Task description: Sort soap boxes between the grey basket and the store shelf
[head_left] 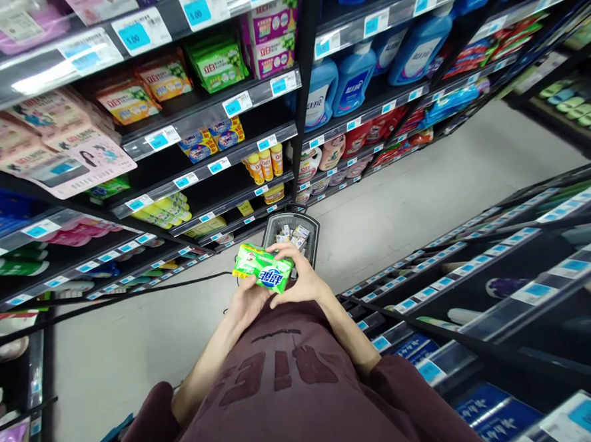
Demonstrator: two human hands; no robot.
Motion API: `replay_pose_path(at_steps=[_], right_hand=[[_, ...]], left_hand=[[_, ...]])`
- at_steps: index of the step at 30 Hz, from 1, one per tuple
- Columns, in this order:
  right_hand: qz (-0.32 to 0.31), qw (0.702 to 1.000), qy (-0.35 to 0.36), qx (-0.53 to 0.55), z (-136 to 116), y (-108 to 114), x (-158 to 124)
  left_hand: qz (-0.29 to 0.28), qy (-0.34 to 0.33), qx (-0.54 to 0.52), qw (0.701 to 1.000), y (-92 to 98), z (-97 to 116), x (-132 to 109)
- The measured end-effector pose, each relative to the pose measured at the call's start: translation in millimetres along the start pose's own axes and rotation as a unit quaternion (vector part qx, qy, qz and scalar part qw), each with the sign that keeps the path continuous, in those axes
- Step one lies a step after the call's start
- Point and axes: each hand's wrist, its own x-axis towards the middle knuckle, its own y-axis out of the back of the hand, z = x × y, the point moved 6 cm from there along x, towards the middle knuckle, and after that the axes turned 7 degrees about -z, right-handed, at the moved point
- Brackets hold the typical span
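A green soap pack [262, 268] with blue lettering sits in both of my hands, held in front of my chest. My left hand [244, 299] grips it from underneath at its near left corner. My right hand [299, 274] wraps over its right end, fingers curled on top. Just beyond the pack, a dark shopping basket [312, 231] stands on the floor, with several small boxes inside.
Shelving on the left carries green and orange soap packs [216, 64], yellow bottles [264, 163] and blue detergent jugs [352, 81]. Another dark shelf unit [504, 281] with blue price tags runs along my right. A grey floor aisle [424, 193] stretches ahead between them.
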Motion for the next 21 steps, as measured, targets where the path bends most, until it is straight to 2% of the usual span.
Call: replay_pose_path(at_steps=[2,5,7,9,13,21], right_hand=[[0.022,0.988,-0.005,0.154,5.1,0.0,1.3],[0.116,0.916,-0.039,0.381,12.6,0.5,1.1],[0.164,0.873,-0.069,0.454,12.9,-1.2,0.2],[0.185,0.856,-0.086,0.474,9.1,-2.2,-0.1],[0.194,0.857,-0.095,0.468,5.0,-2.9,-0.5],[0.155,0.885,-0.040,0.438,7.2,-8.0,1.2]], left_hand=[[0.006,-0.013,0.004,1.000,2.4,1.8,-1.5],[0.006,-0.017,0.000,1.000,4.9,2.6,-4.4],[0.002,-0.014,-0.004,1.000,6.0,2.6,-6.5],[-0.002,-0.009,-0.005,1.000,6.6,2.5,-8.3],[-0.008,0.008,0.000,1.000,7.5,1.0,-10.8],[-0.028,0.018,0.016,0.999,13.0,-2.5,-13.3]])
